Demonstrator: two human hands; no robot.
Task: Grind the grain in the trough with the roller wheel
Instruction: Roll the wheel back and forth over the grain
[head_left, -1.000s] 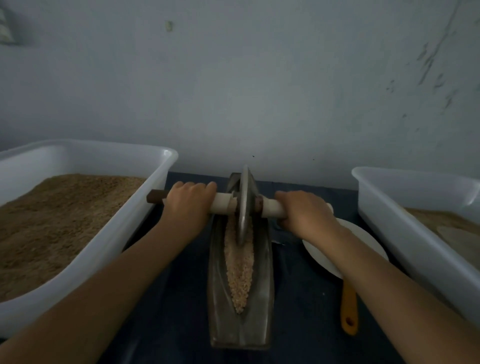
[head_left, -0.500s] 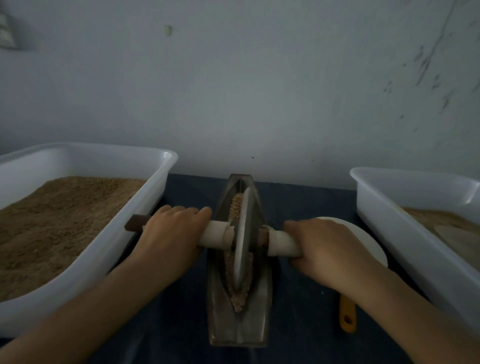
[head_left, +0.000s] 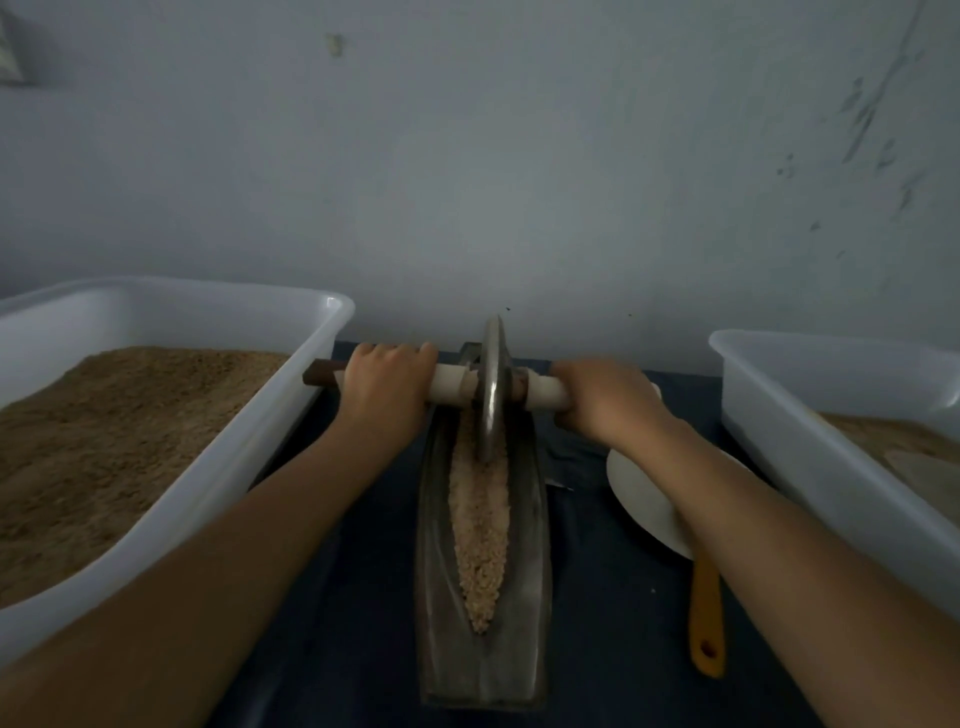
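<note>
Fingers of L hand (head_left: 385, 391) & R hand (head_left: 605, 400) wrapped round roller wheel (head_left: 490, 387) axle, at trough (head_left: 483, 644) far end.

light: dim, flat – bluish cast | shadows: soft | focus: slightly soft | edges: wide-angle bowing – forearms stretched

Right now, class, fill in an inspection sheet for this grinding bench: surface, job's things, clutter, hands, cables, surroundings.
Surface: dark blue cloth over the bench.
Job's things: roller wheel upright at the far end of the trough; grain lies along its groove.
Clutter: left tub of brown meal, right tub, white plate, yellow handle.
Hands: left hand and right hand, each with its grip round the axle.
Cables: nothing seen.
Surroundings: scuffed pale wall.
</note>
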